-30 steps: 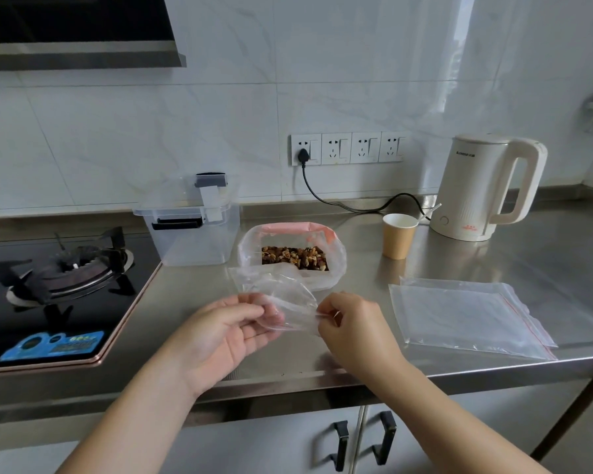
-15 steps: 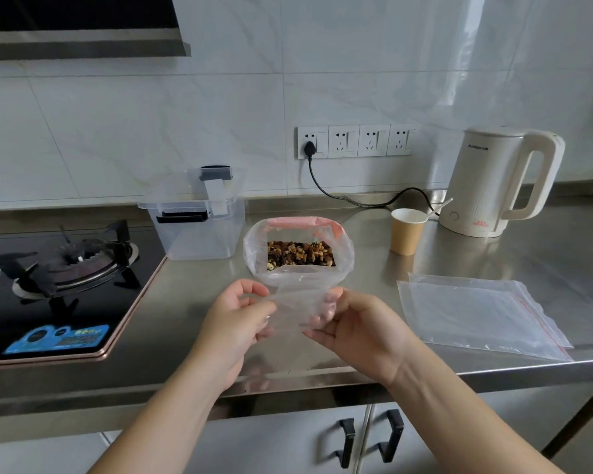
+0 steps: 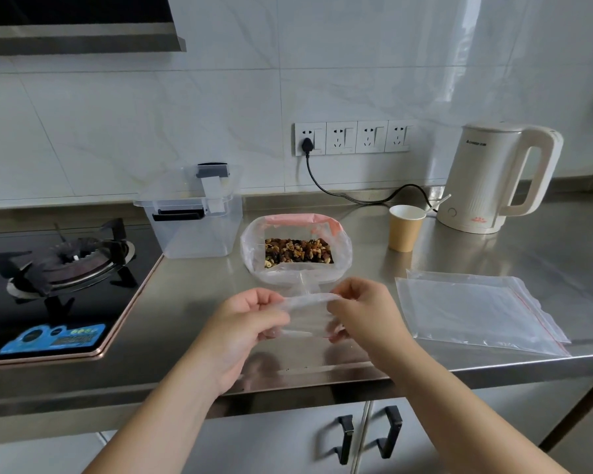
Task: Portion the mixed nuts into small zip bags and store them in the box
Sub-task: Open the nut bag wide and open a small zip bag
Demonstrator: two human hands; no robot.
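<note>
Stove (image 3: 62,268) cut off at nine o'clock. Clear box (image 3: 196,217) stands at eleven, its lid hard to read through the plastic. Left hand (image 3: 250,323) and right hand (image 3: 367,313) each pinch an end of the small bag (image 3: 305,316) – now pulled flatter and held lower than half a second ago. Nuts (image 3: 298,251) sit in the big bag (image 3: 257,248) at twelve; spare bags (image 3: 476,309) at three.

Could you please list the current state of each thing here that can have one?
small zip bag: held in both hands, empty
left hand: pinching the bag's top
right hand: pinching the bag's top
nut bag: open, rim rolled down
clear box: on counter, lid resting on it
paper cup: upright
plug: in socket
</note>
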